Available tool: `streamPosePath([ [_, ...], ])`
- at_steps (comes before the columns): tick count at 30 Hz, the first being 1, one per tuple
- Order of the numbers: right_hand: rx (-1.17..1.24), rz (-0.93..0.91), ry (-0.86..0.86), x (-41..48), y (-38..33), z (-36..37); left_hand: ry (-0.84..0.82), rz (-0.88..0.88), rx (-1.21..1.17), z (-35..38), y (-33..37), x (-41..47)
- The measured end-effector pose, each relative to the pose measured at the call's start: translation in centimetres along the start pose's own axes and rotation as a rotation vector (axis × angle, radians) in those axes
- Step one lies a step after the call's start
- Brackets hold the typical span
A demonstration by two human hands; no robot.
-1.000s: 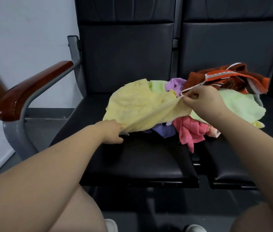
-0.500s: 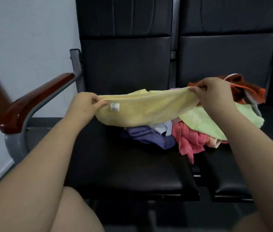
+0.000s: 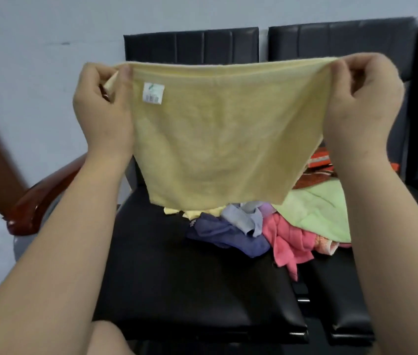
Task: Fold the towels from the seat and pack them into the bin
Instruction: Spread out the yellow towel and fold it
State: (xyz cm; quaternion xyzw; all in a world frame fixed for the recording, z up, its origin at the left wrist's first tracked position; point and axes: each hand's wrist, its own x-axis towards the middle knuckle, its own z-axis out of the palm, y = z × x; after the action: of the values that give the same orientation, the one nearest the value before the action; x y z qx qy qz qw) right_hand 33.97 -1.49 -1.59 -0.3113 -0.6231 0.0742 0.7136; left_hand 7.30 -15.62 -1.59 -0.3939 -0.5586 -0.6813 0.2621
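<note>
Yellow towel point(image 3: 218, 139) held up, spread above the seat point(image 3: 177, 278)
Left hand point(image 3: 102, 108) and right hand point(image 3: 364, 98) each pinch a top corner; other towels point(image 3: 292, 226) lie heaped on the seat's far right.

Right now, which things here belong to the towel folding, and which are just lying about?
Job: yellow towel, pinched by left hand and right hand; towel heap; seat.
Lying about: wooden armrest; wall.
No bin in view.
</note>
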Motion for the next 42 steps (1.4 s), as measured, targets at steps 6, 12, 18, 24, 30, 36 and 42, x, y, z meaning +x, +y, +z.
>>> streamPosePath([
  [6, 0.082, 0.010, 0.125, 0.3, -0.7, -0.5, 0.033, -0.027, -0.120, 0.2, 0.7, 1.5],
  [12, -0.008, 0.130, -0.059, -0.4, 1.6, 0.5, -0.123, -0.201, -0.037, 0.8, -3.6, -1.4],
  [18, -0.019, 0.260, -0.137, -0.5, 3.5, 1.5, -0.269, -0.308, -0.072, 0.5, -4.7, -0.8],
  [24, -0.053, 0.408, -0.191, -2.0, 6.2, 3.2, -0.559, -0.520, -0.078, 0.6, -9.3, -2.8],
  [30, -0.028, 0.536, -0.274, -2.1, 7.7, 3.8, -0.494, -0.475, 0.010, 1.0, -11.0, -2.6],
  [36, -0.011, 0.669, -0.487, -2.4, 8.4, 3.9, -0.352, -0.487, -0.031, 1.5, -12.1, -2.5],
  [42, 0.028, 0.702, -0.468, -2.3, 9.5, 4.8, -0.435, -0.451, 0.076, 2.2, -12.8, -3.1],
])
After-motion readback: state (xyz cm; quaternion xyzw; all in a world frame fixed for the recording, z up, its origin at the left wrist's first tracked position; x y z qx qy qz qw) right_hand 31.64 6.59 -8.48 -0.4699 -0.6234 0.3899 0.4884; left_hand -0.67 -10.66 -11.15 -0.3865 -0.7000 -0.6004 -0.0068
